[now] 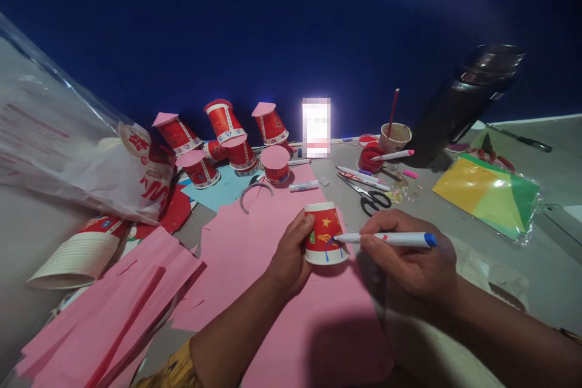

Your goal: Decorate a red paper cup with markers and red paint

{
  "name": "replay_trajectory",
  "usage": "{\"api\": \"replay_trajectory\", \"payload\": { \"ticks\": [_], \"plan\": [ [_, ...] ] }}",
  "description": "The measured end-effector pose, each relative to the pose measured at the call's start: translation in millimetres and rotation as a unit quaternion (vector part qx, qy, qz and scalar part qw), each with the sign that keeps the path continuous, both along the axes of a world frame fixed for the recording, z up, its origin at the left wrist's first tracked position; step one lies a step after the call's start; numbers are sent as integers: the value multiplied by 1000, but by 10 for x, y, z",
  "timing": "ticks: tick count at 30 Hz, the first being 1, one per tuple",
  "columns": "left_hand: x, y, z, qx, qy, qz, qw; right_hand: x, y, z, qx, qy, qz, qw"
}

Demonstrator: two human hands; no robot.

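Note:
My left hand (293, 251) is wrapped round a red paper cup (324, 231) with a white rim, held upside down over pink paper (268, 309). Gold stars and swirls decorate the cup, and blue strokes run down its lower part. In my right hand (413, 254) is a white marker (391, 239) with a blue end, pinched between thumb and fingers. The marker's tip meets or nearly meets the cup's side, just above the blue strokes. Past the cup lie black-handled scissors (370, 194) and another marker (304, 186).
Several red cups with pink paper tops (274, 163) stand at the back left. Stacked paper cups (77, 251) and a plastic bag (82, 139) are at left. A dark flask (468, 103), a paper cup with a stick (395, 138) and a colored paper pack (491, 191) stand or lie right.

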State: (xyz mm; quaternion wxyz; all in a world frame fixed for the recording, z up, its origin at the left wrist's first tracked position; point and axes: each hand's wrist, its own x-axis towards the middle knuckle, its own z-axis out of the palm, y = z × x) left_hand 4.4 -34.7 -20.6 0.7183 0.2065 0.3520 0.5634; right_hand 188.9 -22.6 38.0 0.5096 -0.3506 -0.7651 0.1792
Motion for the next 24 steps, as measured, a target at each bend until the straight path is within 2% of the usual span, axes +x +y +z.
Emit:
{"api": "replay_trajectory", "payload": {
  "ticks": [15, 24],
  "plan": [
    [-5, -4, -17, 14, 3, -4, 1000, -6, -2, -2, -33, -13, 7, 999],
    [2, -15, -3, 14, 6, -6, 1000, 7, -8, -27, -17, 8, 25, 1000]
  ]
}}
